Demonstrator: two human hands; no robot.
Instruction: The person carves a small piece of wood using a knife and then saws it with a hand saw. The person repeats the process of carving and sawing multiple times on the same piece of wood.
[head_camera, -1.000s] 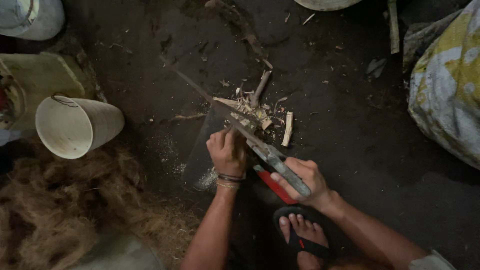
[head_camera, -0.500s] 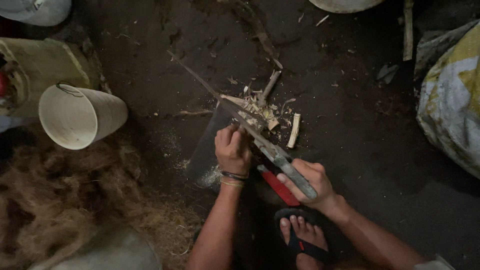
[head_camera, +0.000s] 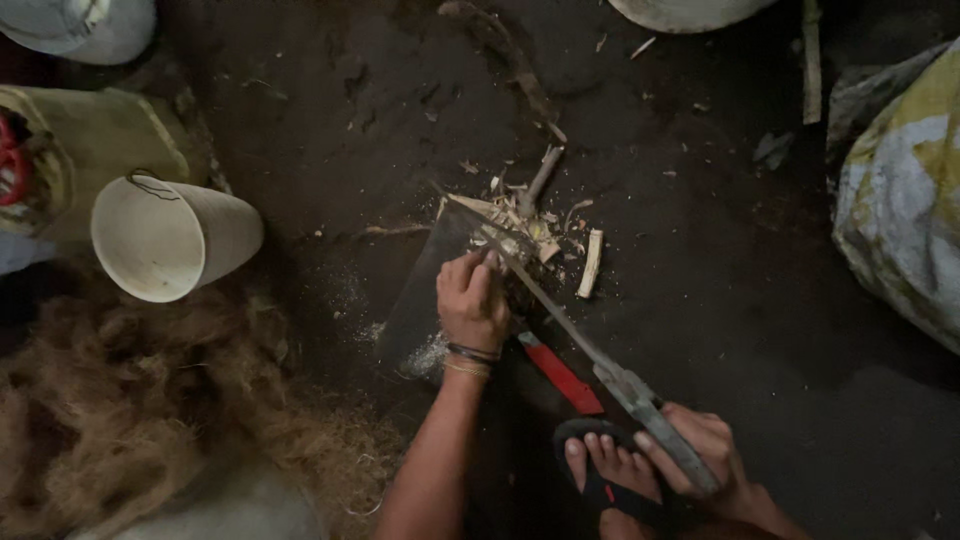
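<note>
**Long blade laid across a stick on a dark board**

The dark board (head_camera: 420, 300) on the dirt floor serves as the landmark here. Far to its left lies a heap of tangled brown fibre (head_camera: 130, 410), coarse and stringy, and above that heap a pale plastic bucket (head_camera: 170, 240) lies tipped on its side, its mouth facing the camera. Left of the bucket sits a yellowish container (head_camera: 90, 140)

On the board's right half the left hand (head_camera: 472, 300) rests with its fingers curled together, pinching down on a thin pale stick (head_camera: 480, 212) whose long axis runs up-left from the fingertips. Two thin bangles ring that wrist. Just above and right of the board's upper corner lies a scatter of light wood chips (head_camera: 545, 245), with one short split piece (head_camera: 591, 263) standing apart from them

The long knife (head_camera: 560, 320) crosses the stick just beyond the left fingertips, its dull metal blade running down-right, well away from the board, to the right hand (head_camera: 700, 450), which is wrapped tight around the handle. A red-handled tool (head_camera: 560, 372) lies under the blade, below the board's right edge, and a sandalled foot (head_camera: 610, 470) sits beside the right hand. Far right of the board, a yellow and white woven sack (head_camera: 900, 210) bulges into view
</note>
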